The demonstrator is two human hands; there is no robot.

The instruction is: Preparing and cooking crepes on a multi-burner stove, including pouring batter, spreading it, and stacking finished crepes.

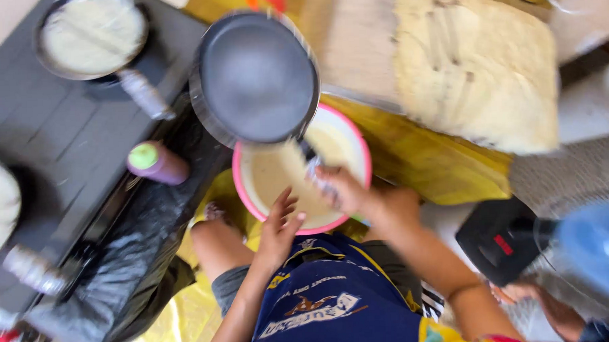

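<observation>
Right hand (342, 190), frame ctr: closed on handle of a dark pan (257, 75) held w/ its rim over the pink-rimmed bowl (304, 171) of pale batter. Left hand (279, 222), lower ctr: open, fingers spread, at bowl's near rim. Green-capped bottle (157, 162) lay left of bowl, on black surface.
</observation>
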